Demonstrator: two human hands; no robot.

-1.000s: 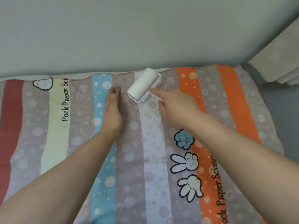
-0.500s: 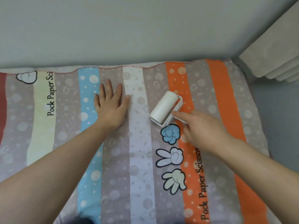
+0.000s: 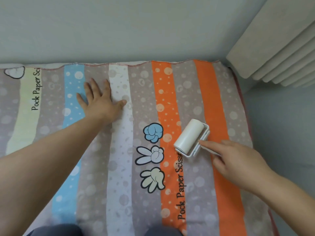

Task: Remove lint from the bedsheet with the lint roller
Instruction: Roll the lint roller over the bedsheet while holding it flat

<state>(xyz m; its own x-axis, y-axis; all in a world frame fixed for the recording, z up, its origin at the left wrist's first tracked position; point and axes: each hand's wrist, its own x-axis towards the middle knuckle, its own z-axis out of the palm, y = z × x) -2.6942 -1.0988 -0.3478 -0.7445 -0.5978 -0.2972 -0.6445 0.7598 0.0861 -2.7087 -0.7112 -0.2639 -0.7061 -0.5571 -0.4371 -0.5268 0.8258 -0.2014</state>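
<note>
The striped bedsheet [image 3: 119, 167] with cartoon hand prints covers the bed. A white lint roller [image 3: 189, 136] lies on an orange and grey stripe at the right, its drum tilted toward the far right. My right hand [image 3: 235, 164] grips its white handle, with the index finger stretched along the frame. Further back and to the left, my left hand [image 3: 100, 101] presses flat on the sheet with spread fingers, across the blue, grey and white stripes.
A grey wall [image 3: 136, 31] runs along the sheet's far hem. Folded beige fabric [image 3: 279, 48] hangs at the upper right. The bed's right edge [image 3: 245, 120] drops to a grey floor. My knees in dark cloth [image 3: 58, 230] show at the bottom.
My right hand has drawn the roller from the far hem toward me and to the right across the sheet. The left hand has spread its fingers and stayed pressed down.
</note>
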